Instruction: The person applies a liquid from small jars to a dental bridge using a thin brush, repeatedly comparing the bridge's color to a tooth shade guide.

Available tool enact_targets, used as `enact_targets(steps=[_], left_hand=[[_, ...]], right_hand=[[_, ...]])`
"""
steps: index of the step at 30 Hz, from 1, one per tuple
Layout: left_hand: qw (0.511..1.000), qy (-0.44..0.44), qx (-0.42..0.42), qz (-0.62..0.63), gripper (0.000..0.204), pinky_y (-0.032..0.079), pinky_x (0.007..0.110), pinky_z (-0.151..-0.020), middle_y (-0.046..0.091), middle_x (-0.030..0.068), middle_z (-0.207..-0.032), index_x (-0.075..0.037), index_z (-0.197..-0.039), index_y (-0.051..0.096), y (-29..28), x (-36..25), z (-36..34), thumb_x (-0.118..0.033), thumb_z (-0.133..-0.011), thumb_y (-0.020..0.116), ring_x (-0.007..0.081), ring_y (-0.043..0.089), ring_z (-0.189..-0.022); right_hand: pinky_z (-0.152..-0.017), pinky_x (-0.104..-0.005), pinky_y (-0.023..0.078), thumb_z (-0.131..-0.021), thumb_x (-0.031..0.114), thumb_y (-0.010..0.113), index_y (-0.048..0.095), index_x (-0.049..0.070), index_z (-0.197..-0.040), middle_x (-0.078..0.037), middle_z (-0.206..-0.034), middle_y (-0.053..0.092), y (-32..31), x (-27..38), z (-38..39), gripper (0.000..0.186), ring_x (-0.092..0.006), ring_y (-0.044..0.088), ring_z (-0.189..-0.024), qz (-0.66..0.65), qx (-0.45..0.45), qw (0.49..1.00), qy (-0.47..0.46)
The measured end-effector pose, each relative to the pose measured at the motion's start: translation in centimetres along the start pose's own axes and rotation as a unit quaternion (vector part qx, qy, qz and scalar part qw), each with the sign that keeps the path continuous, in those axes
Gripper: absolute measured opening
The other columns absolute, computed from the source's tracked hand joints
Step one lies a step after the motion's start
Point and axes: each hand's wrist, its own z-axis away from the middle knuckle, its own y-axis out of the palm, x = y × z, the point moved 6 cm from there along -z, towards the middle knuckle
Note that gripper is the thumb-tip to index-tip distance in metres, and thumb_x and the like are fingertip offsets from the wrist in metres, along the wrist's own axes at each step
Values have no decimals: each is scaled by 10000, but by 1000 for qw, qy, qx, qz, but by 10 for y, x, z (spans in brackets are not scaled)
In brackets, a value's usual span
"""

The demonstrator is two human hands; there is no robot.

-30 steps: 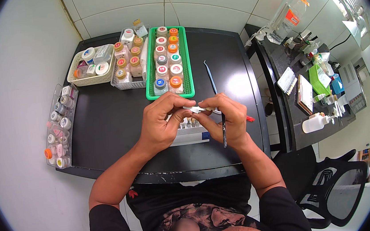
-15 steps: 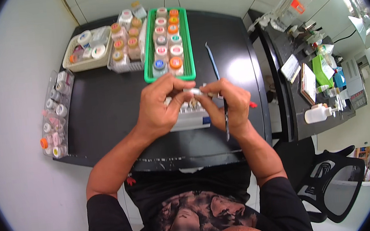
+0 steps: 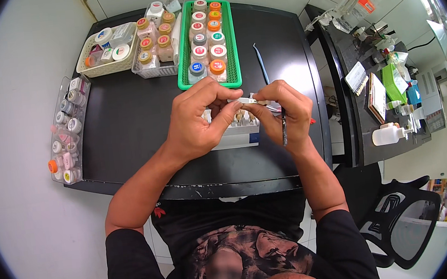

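Observation:
Between my hands is a small flat white piece [image 3: 245, 101], too small to name its exact kind. My left hand [image 3: 195, 122] pinches one end of it between thumb and fingertips. My right hand [image 3: 292, 110] is closed around a thin dark-handled tool [image 3: 285, 127], which looks like a brush; its fingertips meet the other end of the white piece. Partly covered by both hands, a pale holder [image 3: 234, 140] with a blue patch lies on the black table. Several small tan, tooth-like pieces [image 3: 239, 116] stand along it.
A green basket [image 3: 232, 47] of capped jars stands beyond my hands. To its left are a white basket [image 3: 160, 71] and a cream basket [image 3: 112, 69], then a clear box [image 3: 85, 107] of small jars. A blue-handled tool [image 3: 261, 63] lies right of the green basket.
The view has shifted slightly. The white piece shows more fully between my fingertips, and the dark-handled tool in my right hand has tilted, with less of its handle showing.

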Motion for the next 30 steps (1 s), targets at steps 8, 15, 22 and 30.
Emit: enact_targets(steps=[8,15,22,30], left_hand=[[1000,5,-10,-8,150,527,287,-627,690,73,-916,8,-1083,764,-7,-2,-6,18,-934,778,115,672,-701],[998,-4,34,-50,142,463,290,-610,679,46,-876,-25,-1040,747,-25,-5,-17,-28,-902,784,134,634,-707],[996,-3,76,-49,144,496,318,-642,709,67,-893,-14,-1029,731,-26,-9,-17,-44,-906,798,157,664,-739],[980,31,174,-96,442,511,382,-776,684,101,-1022,-28,-1097,679,-28,-5,-16,-231,-806,943,269,664,-918]], right_hand=[[-665,-339,537,-789,-6,932,760,7,-952,-95,-885,755,1,3,-6,238,-205,707,-768,-41,12,999,19],[-696,-298,511,-886,-62,829,791,2,-1081,-99,-961,733,1,-1,-12,209,-163,683,-823,-126,49,990,26],[-721,-271,471,-904,-58,819,798,-2,-1114,-86,-1031,723,5,-20,-2,218,-125,636,-838,-127,44,989,57],[-769,-250,477,-954,-51,793,722,-26,-1100,-70,-998,732,20,-27,8,165,-80,587,-849,-362,-46,910,198]])
